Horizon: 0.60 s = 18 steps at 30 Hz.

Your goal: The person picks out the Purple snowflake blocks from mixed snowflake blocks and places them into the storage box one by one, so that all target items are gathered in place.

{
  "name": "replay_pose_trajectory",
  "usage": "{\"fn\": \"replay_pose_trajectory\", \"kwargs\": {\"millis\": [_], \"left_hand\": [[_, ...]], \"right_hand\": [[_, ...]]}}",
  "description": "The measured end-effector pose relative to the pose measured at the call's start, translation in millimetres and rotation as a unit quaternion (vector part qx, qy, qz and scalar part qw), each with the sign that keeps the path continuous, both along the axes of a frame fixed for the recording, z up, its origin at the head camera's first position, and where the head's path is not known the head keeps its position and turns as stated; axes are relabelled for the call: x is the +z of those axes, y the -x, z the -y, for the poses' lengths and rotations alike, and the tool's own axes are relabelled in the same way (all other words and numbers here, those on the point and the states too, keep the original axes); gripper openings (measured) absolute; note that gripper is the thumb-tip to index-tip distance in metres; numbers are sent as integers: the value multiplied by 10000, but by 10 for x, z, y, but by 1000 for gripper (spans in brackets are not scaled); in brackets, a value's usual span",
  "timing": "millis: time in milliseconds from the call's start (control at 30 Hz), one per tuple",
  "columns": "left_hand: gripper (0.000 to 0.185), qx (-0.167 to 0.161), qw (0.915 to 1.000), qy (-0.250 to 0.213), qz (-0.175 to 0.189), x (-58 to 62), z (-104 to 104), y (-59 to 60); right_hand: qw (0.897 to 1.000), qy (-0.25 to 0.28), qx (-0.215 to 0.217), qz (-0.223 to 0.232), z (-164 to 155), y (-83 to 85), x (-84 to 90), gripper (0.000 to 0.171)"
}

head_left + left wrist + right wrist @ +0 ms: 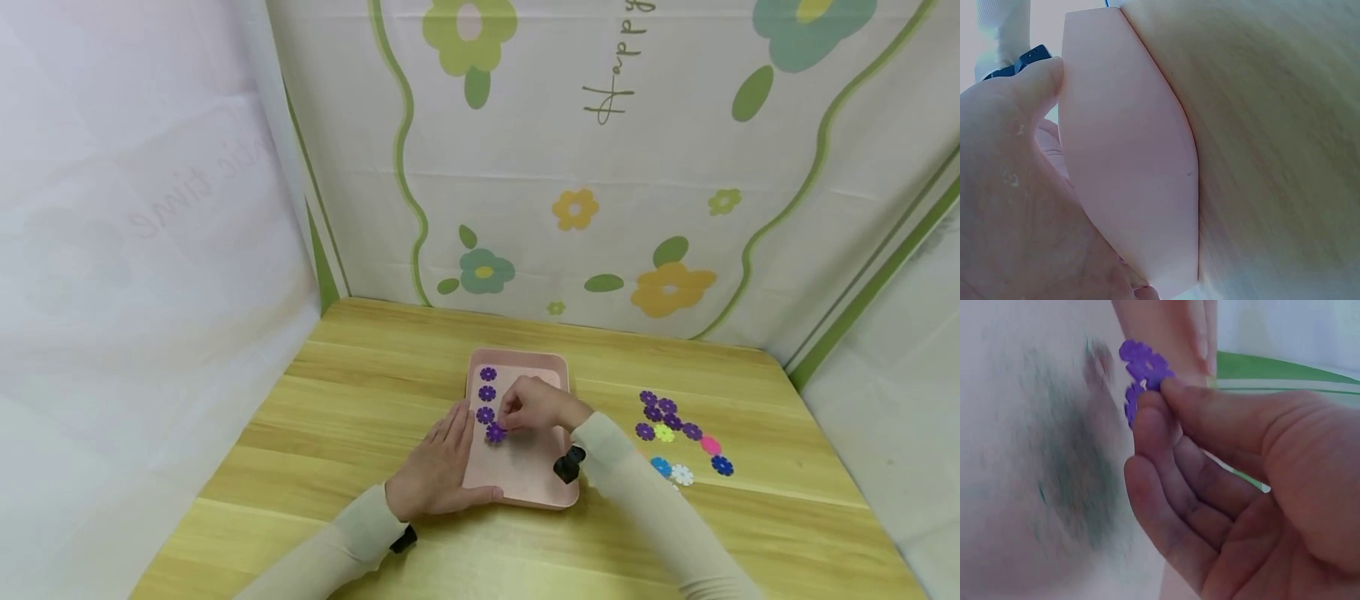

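My right hand (pixel 534 403) is over a shallow pink tray (pixel 525 483), pinching a purple snowflake building disc (pixel 1147 362) between thumb and fingertips. Part of a second purple shape shows just below that disc in the right wrist view. Along the tray's left side stand several more purple discs (pixel 487 393) in a column, the held one at its near end. With straight fingers, my left hand (pixel 435 471) lies along the tray's left rim. Its thumb stretches along the near edge and touches the tray wall (pixel 1129 137) in the left wrist view.
Right of the tray, loose discs lie on the wooden table (pixel 360 375): several purple discs (pixel 667 406), a yellow disc (pixel 663 432), a pink disc (pixel 710 446), a dark blue disc (pixel 722 465), a light blue disc (pixel 661 467) and a white disc (pixel 682 474). Printed curtains surround the table.
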<state>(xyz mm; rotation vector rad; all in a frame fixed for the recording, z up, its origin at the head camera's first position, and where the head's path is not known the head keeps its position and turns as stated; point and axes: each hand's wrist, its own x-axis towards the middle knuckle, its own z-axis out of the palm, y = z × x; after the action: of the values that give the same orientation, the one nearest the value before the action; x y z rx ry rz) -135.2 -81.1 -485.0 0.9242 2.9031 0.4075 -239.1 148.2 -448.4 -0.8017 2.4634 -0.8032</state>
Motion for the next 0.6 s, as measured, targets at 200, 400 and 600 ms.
{"fn": "replay_pose_trajectory", "kwargs": {"millis": [200, 400, 600], "left_hand": [[122, 19, 10000, -49, -60, -96, 8, 11], [122, 77, 9998, 157, 84, -56, 3, 22], [119, 89, 9995, 218, 213, 45, -7, 4]], "right_hand": [[9994, 62, -305, 139, 108, -51, -103, 13], [9982, 40, -577, 133, 167, -72, -147, 14], [9969, 63, -765, 150, 221, -94, -179, 16]]}}
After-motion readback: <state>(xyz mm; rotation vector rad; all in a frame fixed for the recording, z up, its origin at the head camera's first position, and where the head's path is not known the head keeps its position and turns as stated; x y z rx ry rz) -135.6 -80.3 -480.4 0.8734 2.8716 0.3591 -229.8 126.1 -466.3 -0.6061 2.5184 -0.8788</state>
